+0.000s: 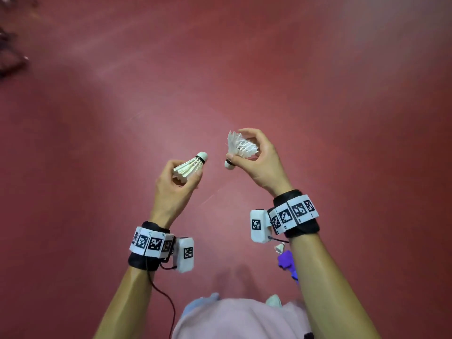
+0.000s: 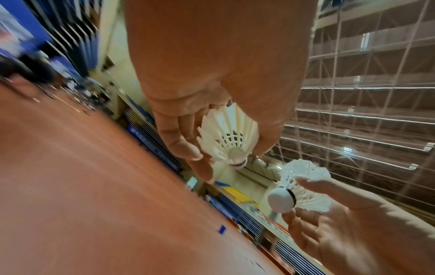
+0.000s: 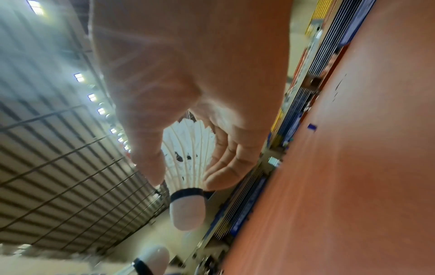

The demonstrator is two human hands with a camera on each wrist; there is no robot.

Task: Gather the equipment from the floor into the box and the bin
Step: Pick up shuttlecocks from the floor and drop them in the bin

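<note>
In the head view my left hand (image 1: 186, 172) grips a white feather shuttlecock (image 1: 189, 167) by its skirt, its cork pointing up and right. My right hand (image 1: 238, 145) pinches a second shuttlecock (image 1: 242, 146) just to the right, cork pointing down and left. The two corks are close but apart. The left wrist view shows my left hand (image 2: 228, 152) round its shuttlecock (image 2: 229, 137), with the right hand's shuttlecock (image 2: 303, 186) below it. In the right wrist view my right hand (image 3: 183, 181) holds its shuttlecock (image 3: 188, 152). No box or bin is in view.
The red court floor (image 1: 220, 69) fills the head view. A purple object (image 1: 285, 259) and a small white shuttlecock (image 1: 280, 247) lie on it beside my right forearm. Something dark and blurred (image 1: 9, 57) sits at the far left edge. A net (image 2: 364, 111) shows in the wrist views.
</note>
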